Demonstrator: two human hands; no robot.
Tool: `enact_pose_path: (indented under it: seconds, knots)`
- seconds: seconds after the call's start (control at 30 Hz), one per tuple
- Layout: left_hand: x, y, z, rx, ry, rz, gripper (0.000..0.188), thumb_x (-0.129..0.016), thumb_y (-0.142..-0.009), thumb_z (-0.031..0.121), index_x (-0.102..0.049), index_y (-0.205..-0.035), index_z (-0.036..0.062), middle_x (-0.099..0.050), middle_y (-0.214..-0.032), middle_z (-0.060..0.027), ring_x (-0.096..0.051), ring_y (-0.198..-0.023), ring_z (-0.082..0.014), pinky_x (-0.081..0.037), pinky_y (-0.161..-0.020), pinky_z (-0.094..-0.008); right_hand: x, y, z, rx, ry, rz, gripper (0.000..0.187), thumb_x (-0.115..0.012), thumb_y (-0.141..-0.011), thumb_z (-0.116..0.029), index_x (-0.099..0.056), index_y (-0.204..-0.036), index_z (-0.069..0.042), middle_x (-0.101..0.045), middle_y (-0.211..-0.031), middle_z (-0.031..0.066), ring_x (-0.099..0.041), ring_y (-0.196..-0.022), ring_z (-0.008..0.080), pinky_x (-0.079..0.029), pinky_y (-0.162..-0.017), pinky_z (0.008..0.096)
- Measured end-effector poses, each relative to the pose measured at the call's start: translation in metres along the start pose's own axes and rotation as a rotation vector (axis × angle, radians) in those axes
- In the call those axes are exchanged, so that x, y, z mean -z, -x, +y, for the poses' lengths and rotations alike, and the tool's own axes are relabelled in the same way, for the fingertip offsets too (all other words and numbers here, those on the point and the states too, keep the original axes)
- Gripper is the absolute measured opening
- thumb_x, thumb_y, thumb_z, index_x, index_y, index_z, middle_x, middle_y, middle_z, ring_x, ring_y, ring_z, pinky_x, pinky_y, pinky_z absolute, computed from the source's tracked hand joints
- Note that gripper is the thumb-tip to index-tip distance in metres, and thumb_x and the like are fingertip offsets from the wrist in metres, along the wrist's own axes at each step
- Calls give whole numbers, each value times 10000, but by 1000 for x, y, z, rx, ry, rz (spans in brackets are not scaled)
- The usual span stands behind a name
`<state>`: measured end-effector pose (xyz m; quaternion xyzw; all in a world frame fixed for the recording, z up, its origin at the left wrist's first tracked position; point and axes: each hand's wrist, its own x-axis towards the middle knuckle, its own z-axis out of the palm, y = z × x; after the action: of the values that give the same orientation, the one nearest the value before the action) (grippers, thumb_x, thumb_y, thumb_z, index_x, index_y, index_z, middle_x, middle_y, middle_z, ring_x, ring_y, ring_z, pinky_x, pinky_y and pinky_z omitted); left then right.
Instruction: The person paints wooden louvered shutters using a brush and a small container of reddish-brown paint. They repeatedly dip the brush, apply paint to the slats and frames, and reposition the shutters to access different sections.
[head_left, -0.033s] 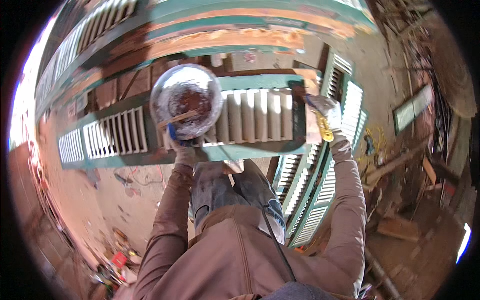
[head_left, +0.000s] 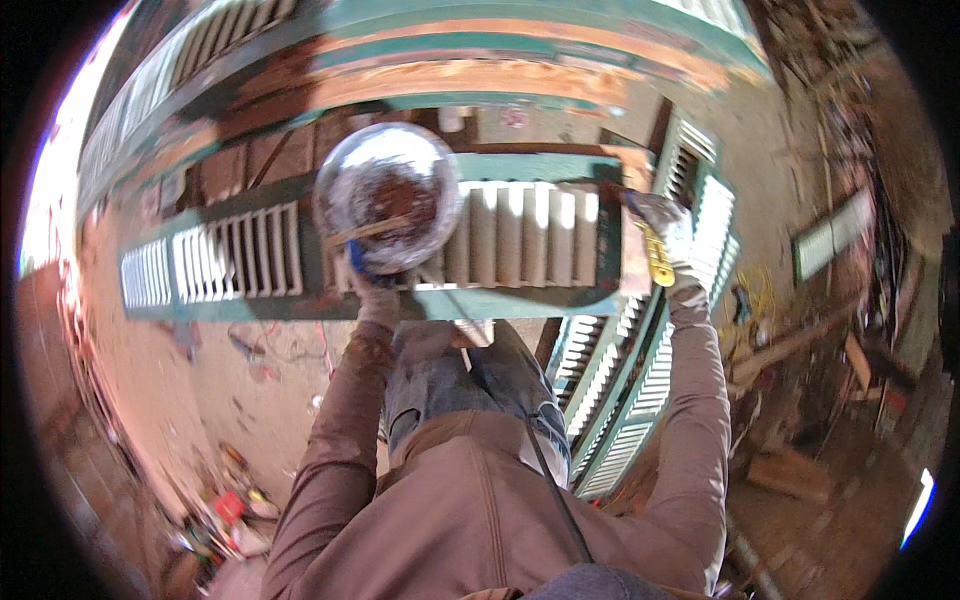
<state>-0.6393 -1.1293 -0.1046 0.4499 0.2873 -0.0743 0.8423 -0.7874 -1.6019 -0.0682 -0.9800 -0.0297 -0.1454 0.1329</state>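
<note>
My left hand (head_left: 373, 290), in a pale glove with blue at the fingers, grips the near rim of a round shiny metal bowl (head_left: 437, 200). Reddish-brown and whitish residue shows inside the bowl. A thin wooden stick (head_left: 385, 228) crosses its near side, by my fingers. Beneath the bowl lies a long green louvered shutter (head_left: 545, 303), running left to right. My right hand (head_left: 678, 235), gloved, is closed around a hand tool with a yellow handle (head_left: 658, 262), at the shutter's bare wooden right end. The tool's working end is hard to make out.
More green shutters (head_left: 625, 410) lean to the right of my legs. Long green and bare-wood pieces (head_left: 470, 75) span the far side. A yellow cord (head_left: 765, 295), a small framed panel (head_left: 832, 235) and lumber (head_left: 790, 472) are on the floor at right; scattered items (head_left: 228, 508) lie lower left.
The whole view has shifted slightly, so the bowl and my right hand sit a little farther right. Both hands keep their holds.
</note>
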Motion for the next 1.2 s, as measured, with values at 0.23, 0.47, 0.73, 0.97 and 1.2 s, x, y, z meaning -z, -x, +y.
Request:
enact_pose_path:
  seconds: [0.23, 0.47, 0.73, 0.97, 1.2]
  knots:
    - [14, -8, -9, 84, 238, -51, 432, -581, -940, 390, -562, -1227, 68, -631, -1051, -73, -646, -925, -210, -575, -800, -369, -20, -2, 14, -27, -244, -86, 269, -570, -934, -97, -690, -1172, -59, -716, -1076, 121, -684, -980, 268, -535, -864, 380]
    - [28, -41, -27, -222, -88, -107, 624, -657, -897, 224, -420, -1439, 25, -594, -1234, -101, -622, -1000, -188, -538, -897, -330, -17, 2, -29, -134, -257, -107, 287, -553, -963, -165, -680, -1183, -30, -700, -1103, 171, -667, -1016, 325, -520, -909, 395]
    - [105, 79, 70, 144, 256, -248, 492, -629, -872, 154, -514, -1339, 50, -605, -1143, -57, -593, -1022, -155, -499, -902, -308, 44, 47, -141, -614, -273, -180, 363, -502, -1020, -256, -640, -1259, -21, -648, -1283, 151, -617, -1157, 269, -489, -965, 376]
    - [302, 134, 177, -154, -46, -84, 598, -634, -832, 75, -424, -1390, 28, -581, -1235, -107, -600, -1077, -183, -517, -899, -315, -12, -36, -422, -244, -341, -256, 358, -522, -1025, -192, -583, -1321, 2, -601, -1366, 147, -574, -1250, 266, -446, -1032, 327]
    - [413, 112, 263, -206, -17, 3, 762, -640, -790, 16, -311, -1477, 10, -501, -1357, -145, -495, -1248, -221, -445, -1048, -359, -72, -150, -696, -27, -907, -529, 338, -589, -977, -168, -619, -1254, 23, -696, -1145, 111, -653, -1045, 197, -507, -904, 327]
